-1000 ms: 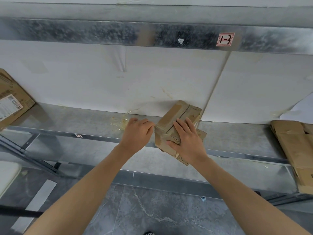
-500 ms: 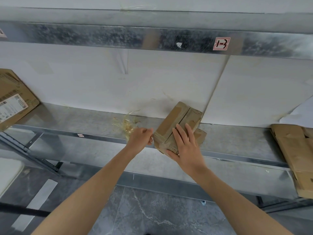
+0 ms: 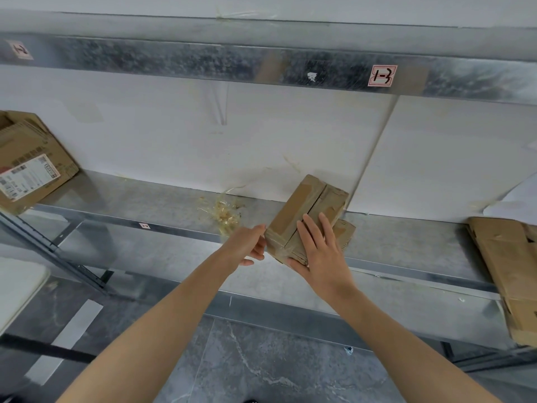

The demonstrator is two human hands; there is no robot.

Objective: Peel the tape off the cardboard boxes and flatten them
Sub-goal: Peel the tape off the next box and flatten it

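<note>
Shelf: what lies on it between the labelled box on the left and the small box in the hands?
A crumpled wad of clear tape lies on the shelf, nearer the small box than the labelled box. The head view shows it.

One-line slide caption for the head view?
Person's right hand holds a cardboard box on a metal shelf; left hand picks at its taped corner.
</note>
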